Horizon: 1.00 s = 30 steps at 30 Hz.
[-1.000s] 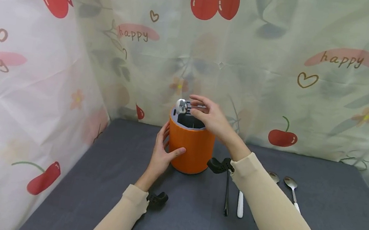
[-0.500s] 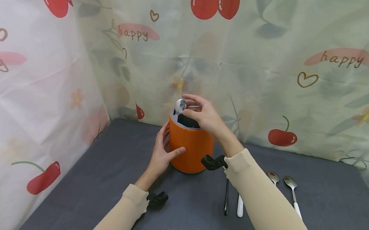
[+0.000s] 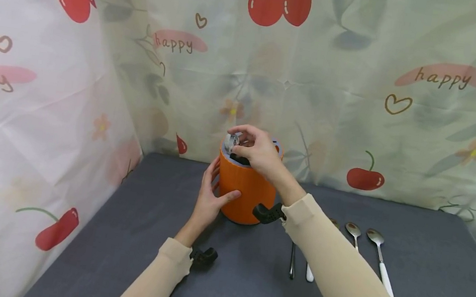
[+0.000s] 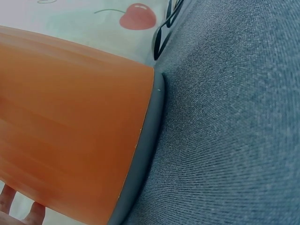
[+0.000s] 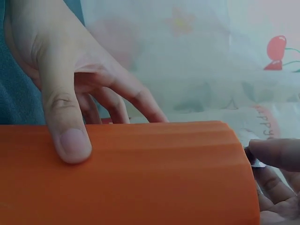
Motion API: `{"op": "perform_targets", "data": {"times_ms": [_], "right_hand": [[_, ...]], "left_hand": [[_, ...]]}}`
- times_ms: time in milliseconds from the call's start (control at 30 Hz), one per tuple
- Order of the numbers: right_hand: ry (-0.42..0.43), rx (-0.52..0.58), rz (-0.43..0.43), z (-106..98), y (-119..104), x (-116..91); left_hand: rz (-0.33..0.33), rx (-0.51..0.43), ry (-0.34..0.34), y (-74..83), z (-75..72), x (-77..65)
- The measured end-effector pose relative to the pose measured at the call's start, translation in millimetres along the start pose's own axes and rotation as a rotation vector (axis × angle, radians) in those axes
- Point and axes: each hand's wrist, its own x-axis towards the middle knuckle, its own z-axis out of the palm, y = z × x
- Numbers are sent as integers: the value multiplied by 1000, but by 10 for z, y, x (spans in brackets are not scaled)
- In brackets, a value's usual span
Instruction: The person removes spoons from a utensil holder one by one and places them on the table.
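In the head view an orange cylindrical utensil holder (image 3: 244,197) stands upright on the dark cloth. My left hand (image 3: 209,199) grips its left side, thumb across the front and fingers round the back; the right wrist view shows that thumb (image 5: 74,143) on the orange wall (image 5: 154,183). At the holder's top my right hand (image 3: 259,152) pinches a metal spoon (image 3: 230,142) near its shiny bowl, over the left part of the rim. Most of the spoon's handle is hidden. From the left wrist, the holder's grey base (image 4: 146,145) meets the cloth.
Right of the holder lie several utensils: a spoon with a white handle (image 3: 385,281), another spoon (image 3: 353,229), a white handle end (image 3: 310,275) and a dark handle (image 3: 292,263). My right sleeve (image 3: 331,263) covers part of them. A printed curtain (image 3: 317,104) hangs behind.
My right hand has shifted left and down, and the spoon's bowl sits lower, close to the rim. More of the right-hand spoons shows past the sleeve. My left hand keeps its hold.
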Motion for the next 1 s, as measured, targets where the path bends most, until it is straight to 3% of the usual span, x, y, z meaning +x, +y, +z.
{"op": "perform_targets", "data": {"times_ms": [233,400,800,1000], "right_hand": [[72,6,-33,-10,24,-47],[107,90,-69,-88,-9,-81],[182,240,-191,-407,-361,-261],[229,343,-307,-550,-515,-335]], "left_hand": [[0,-5,-5,2,7,-9],[-9,-6,-5,7,12,-3],[-10,1,9,9,2,5],[-6,-5,6,5,-6,2]]}}
